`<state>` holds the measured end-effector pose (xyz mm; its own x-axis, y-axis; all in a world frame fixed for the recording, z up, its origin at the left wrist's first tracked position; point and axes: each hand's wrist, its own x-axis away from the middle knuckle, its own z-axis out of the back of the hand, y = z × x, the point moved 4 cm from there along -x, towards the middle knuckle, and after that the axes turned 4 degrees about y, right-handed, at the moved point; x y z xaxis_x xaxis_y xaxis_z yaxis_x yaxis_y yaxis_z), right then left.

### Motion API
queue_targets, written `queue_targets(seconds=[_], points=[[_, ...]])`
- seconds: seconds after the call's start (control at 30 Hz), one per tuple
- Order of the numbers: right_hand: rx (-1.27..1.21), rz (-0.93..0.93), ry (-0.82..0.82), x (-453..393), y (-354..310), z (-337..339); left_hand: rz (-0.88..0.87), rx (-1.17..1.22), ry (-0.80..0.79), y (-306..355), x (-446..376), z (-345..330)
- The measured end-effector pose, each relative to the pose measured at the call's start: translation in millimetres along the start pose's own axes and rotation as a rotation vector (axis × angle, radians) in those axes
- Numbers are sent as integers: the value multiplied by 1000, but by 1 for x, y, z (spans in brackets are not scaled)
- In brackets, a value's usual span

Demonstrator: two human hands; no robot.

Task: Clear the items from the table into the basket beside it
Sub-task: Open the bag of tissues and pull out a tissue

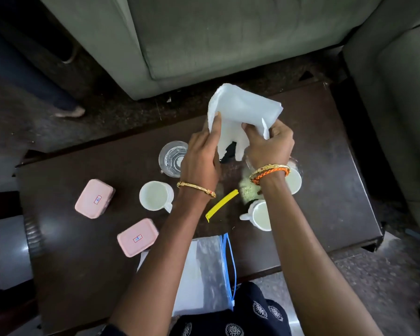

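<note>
Clear zip bag lies nearest; left hand and right hand grip crumpled white cloth.

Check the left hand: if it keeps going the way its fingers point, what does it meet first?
The left hand already grips the white paper napkin. Past that, its fingers point across the dark table toward the grey sofa; nothing else shows between, though depth is unclear.

three white mugs, two pink boxes, one glass
</note>
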<state>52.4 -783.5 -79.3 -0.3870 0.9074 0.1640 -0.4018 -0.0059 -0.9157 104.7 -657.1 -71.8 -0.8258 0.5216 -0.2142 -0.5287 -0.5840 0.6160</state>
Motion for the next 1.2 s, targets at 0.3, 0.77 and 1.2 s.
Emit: queue_targets(seconds=[0.3,0.77,1.2], points=[[128,3,-30,-13,36,-23,-8,-108,69,-21,4,-37],[268,234,-123,-6,45,-23,223,0,132,-27,4,-32],[327,204,-167,-16,40,-19,416,-243,103,-34,-2,-39]])
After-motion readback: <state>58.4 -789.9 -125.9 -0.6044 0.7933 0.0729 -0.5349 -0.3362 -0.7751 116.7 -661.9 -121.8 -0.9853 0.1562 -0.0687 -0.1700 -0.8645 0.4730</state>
